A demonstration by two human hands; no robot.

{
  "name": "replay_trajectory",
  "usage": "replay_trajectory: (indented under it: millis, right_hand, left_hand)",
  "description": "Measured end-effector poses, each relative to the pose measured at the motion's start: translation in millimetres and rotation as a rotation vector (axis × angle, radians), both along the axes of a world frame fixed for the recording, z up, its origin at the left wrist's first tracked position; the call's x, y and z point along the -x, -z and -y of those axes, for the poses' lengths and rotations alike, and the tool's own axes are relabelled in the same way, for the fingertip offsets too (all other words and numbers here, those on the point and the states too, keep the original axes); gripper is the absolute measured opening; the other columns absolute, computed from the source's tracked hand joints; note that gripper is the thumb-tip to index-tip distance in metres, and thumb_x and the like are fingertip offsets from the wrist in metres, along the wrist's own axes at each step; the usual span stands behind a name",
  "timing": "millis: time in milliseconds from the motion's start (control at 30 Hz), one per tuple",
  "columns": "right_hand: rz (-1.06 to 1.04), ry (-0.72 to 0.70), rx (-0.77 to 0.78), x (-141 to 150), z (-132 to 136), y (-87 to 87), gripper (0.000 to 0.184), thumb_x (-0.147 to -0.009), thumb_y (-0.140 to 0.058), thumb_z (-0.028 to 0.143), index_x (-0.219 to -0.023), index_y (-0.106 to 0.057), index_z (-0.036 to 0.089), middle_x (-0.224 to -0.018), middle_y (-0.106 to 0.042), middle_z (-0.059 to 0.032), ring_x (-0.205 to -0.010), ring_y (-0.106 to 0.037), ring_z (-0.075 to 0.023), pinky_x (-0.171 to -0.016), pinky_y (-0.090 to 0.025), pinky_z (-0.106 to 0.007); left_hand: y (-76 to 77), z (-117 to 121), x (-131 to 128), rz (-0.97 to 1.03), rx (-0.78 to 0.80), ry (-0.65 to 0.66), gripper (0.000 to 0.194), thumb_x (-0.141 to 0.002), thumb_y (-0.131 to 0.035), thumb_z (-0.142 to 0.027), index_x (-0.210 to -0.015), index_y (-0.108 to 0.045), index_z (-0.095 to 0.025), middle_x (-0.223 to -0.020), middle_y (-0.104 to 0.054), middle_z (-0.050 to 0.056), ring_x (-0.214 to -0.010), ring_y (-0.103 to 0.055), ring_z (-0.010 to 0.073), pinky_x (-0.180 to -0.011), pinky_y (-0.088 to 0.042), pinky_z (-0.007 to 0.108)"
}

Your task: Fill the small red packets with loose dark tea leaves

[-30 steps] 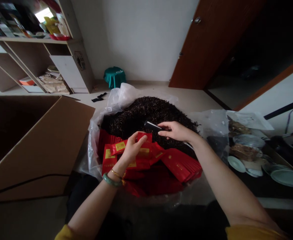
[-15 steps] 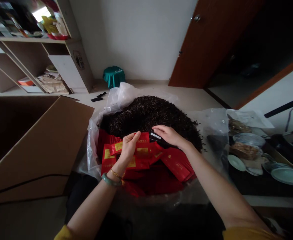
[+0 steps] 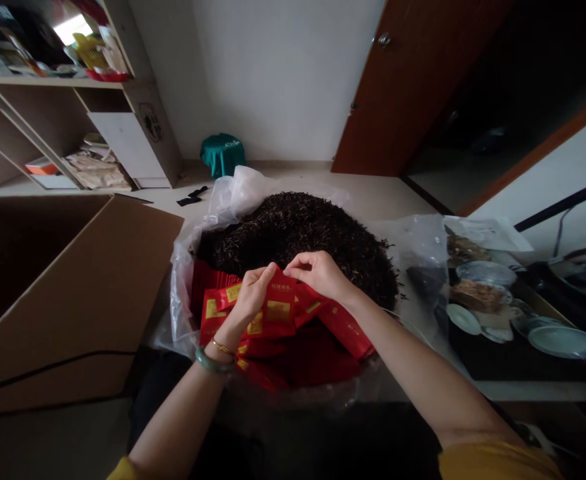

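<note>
My left hand (image 3: 254,291), closed with the thumb on top, grips a red packet (image 3: 283,293) with gold print by its upper left side. My right hand (image 3: 319,273) pinches at the packet's upper right corner, thumb and forefinger together. Beneath both hands lie more red packets (image 3: 345,327), several with gold labels, in a clear plastic bag (image 3: 183,280). Behind them in the same bag rises a heap of dark, twisted dry leaves (image 3: 317,220) that look like tea.
An open cardboard box (image 3: 123,267) stands at the left. To the right, a dark tray (image 3: 477,363) bears dishes and a lidded bowl (image 3: 565,340). At the back are a shelf unit (image 3: 117,143), a green cloth-covered stool (image 3: 223,153) and a brown door (image 3: 397,100).
My right hand has moved left to the packet's top edge. The small black object that was at its fingers no longer shows. My left hand keeps its hold; the view has shifted slightly.
</note>
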State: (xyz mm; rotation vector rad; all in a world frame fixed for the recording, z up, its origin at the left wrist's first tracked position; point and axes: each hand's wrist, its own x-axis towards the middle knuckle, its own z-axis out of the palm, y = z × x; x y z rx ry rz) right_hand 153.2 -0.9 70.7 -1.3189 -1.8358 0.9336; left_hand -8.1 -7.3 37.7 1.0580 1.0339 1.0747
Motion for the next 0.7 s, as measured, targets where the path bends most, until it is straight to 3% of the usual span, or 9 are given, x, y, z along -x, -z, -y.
replay_trajectory:
  millis: [133,200,267,367,533,700]
  right_hand:
    - [-0.063,-0.007,0.132,-26.1,1.8,6.2,0.034,-0.086,-0.055,0.042,-0.095,-0.073,0.015,-0.081,-0.075,-0.0060,-0.069,-0.067,-0.0163,-0.065,-0.052,-0.027]
    - [0.018,0.035,0.221,-49.8,3.9,12.1,0.035,-0.088,-0.051,0.041,-0.096,-0.071,0.014,-0.074,-0.073,-0.0054,-0.062,-0.065,-0.0152,-0.058,-0.050,-0.025]
    - [0.271,0.057,0.249,-73.3,10.5,18.7,0.026,-0.084,-0.057,0.037,-0.084,-0.071,0.015,-0.069,-0.071,-0.0042,-0.062,-0.065,-0.0157,-0.057,-0.048,-0.025]
    - [0.679,0.021,0.265,-90.6,31.3,29.1,0.013,-0.076,-0.066,0.031,-0.078,-0.069,0.018,-0.080,-0.073,-0.0066,-0.076,-0.067,-0.0207,-0.067,-0.048,-0.028]
    - [1.100,0.065,0.188,-64.8,76.0,44.5,0.043,-0.069,-0.075,0.026,-0.108,-0.062,0.014,-0.114,-0.063,-0.0164,-0.106,-0.061,-0.0315,-0.078,-0.051,-0.036]
    - [1.160,0.085,0.202,-50.0,87.6,49.0,0.042,-0.073,-0.072,0.021,-0.112,-0.061,0.012,-0.114,-0.061,-0.0175,-0.111,-0.057,-0.0325,-0.077,-0.053,-0.036]
  left_hand:
    - [-12.8,-0.7,15.3,-0.113,0.021,0.083,0.058,-0.061,-0.068,-0.070,-0.054,-0.055,-0.014,-0.046,-0.048,-0.002,-0.041,-0.037,0.0067,-0.039,-0.025,0.020]
    - [-18.3,-2.1,24.6,-0.260,-0.007,0.160,0.053,-0.064,-0.069,-0.064,-0.054,-0.059,-0.013,-0.045,-0.048,-0.002,-0.040,-0.036,0.0070,-0.039,-0.023,0.020]
    - [-19.3,-4.6,30.8,-0.381,-0.072,0.241,0.046,-0.066,-0.072,-0.055,-0.049,-0.060,-0.014,-0.042,-0.046,-0.003,-0.040,-0.033,0.0066,-0.039,-0.019,0.021]
    - [-12.3,-9.1,29.7,-0.450,-0.176,0.307,0.033,-0.064,-0.075,-0.041,-0.047,-0.065,-0.016,-0.041,-0.049,-0.004,-0.041,-0.036,0.0078,-0.040,-0.022,0.021]
    - [2.6,-11.2,15.3,-0.539,-0.253,0.274,0.010,-0.060,-0.077,-0.027,-0.057,-0.073,-0.018,-0.055,-0.067,0.001,-0.051,-0.054,0.0136,-0.050,-0.037,0.022]
    - [7.4,-9.0,11.6,-0.618,-0.346,0.267,0.012,-0.070,-0.072,-0.032,-0.071,-0.076,-0.021,-0.070,-0.074,0.003,-0.063,-0.064,0.0175,-0.059,-0.043,0.024]
